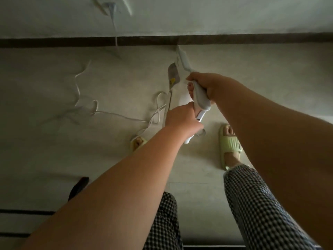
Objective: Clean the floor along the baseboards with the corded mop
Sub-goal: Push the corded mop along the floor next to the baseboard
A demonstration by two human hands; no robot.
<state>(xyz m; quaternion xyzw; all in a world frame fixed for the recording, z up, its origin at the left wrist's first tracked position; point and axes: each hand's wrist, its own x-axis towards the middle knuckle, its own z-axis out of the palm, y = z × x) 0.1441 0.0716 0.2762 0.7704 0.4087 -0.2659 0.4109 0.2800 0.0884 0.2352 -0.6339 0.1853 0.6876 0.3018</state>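
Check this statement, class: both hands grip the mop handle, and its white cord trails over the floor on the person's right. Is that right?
Wrong in one respect. Both hands, left and right, grip the mop handle, but the head view shows the cord trailing on the person's left.

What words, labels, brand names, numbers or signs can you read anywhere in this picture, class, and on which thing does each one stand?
No text can be read in this view.
Mop body: a yellow patch, perhaps a sticker, too blurred to tell whether it carries any words.
Right slipper: a dark mark on the strap near its outer edge, too small and blurred to read.
Mop handle, cord, wall socket: no print visible.
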